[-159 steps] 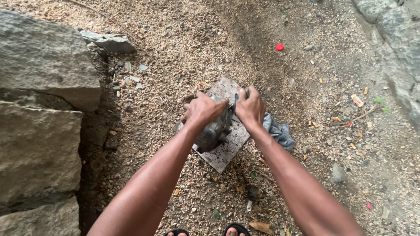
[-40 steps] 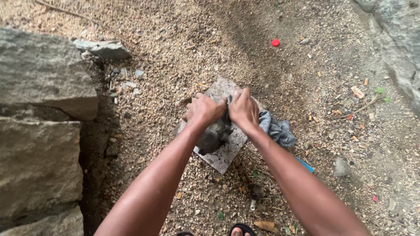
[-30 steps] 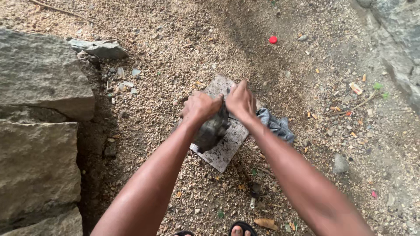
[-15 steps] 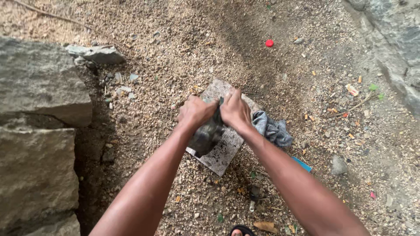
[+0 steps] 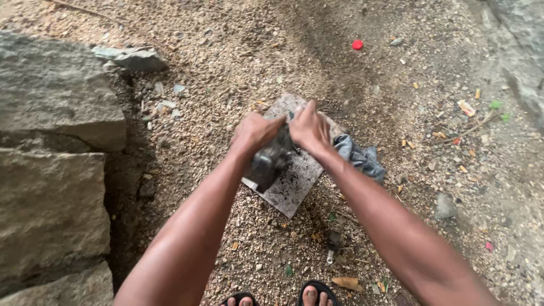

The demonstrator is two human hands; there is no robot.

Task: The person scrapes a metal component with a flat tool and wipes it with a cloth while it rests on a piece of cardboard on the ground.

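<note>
- Left hand [image 5: 255,131] and right hand [image 5: 309,128] both clamped around a dark, grimy metal part [image 5: 268,164].
- Part hangs just beneath the fingers, over a flat, sooty slab [image 5: 294,184] on gravel.

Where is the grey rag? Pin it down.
Head view, right of centre: the grey rag lies crumpled on gravel against the flat slab's right edge, just beneath the right hand.

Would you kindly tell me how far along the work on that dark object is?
Done: dark residue already speckles the flat slab. In hand: left hand and right hand both grip the dark object over it. Left: the object looks grimy; the grey cloth lies unused alongside.
</note>
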